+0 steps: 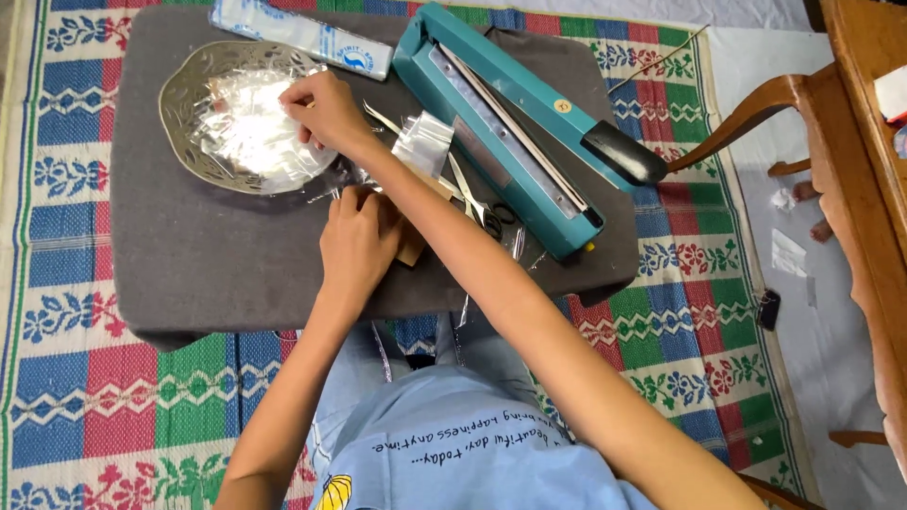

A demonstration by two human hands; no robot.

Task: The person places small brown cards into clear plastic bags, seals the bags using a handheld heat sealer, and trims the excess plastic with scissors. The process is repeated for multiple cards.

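Fingers (300,94) of my right hand (326,111) were bent down onto the clear plastic sheets (248,121) heaped in the metal dish (184,80), pinching at the top one; whether they had truly caught it I could not tell. That arm crossed over my left one. My left hand (357,241) lay lower on the grey pad (217,255), its fingers curled shut over a small brown cardboard piece (412,247), of which only a corner showed by the wrist. The dish sat at the pad's far left part. Just right of my right wrist lay a small clear pouch (424,142), and beside it scissors (472,194) with black handles. A teal heat sealer (510,123) stretched slantwise across the pad's right half, its black handle (624,151) pointing right. A long packet of bags (302,33) rested at the pad's far edge. Under everything spread a patterned woven mat (85,397), and a wooden chair (831,142) stood to the right.
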